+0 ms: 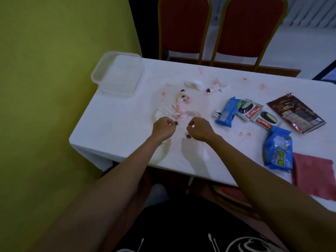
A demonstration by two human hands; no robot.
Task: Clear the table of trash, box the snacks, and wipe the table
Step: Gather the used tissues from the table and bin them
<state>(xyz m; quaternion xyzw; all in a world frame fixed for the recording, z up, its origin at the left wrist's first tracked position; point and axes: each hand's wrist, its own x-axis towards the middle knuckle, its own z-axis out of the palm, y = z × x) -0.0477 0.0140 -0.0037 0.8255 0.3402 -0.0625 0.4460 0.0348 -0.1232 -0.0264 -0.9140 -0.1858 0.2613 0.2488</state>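
Both hands hover over the white table [118, 124] near its front edge. My left hand [162, 129] is curled, its fingertips pinching a small brown snack piece [176, 122]. My right hand [201, 130] is also curled; another brown piece [188, 136] lies on the table just beside it. Crumpled red-stained tissues [179, 110] lie right beyond the hands, with more tissues [194, 84] further back. An empty clear plastic box [116, 75] sits at the far left corner. A pink cloth [312, 175] lies at the front right.
Snacks lie to the right: a blue biscuit pack [228, 111], two Choco Pie packs [249, 110], a brown pouch [298, 113], a blue bag [278, 150] and a small white bottle [216, 113]. Red stains dot the cloth. Two red chairs [183, 24] stand behind; a green wall is left.
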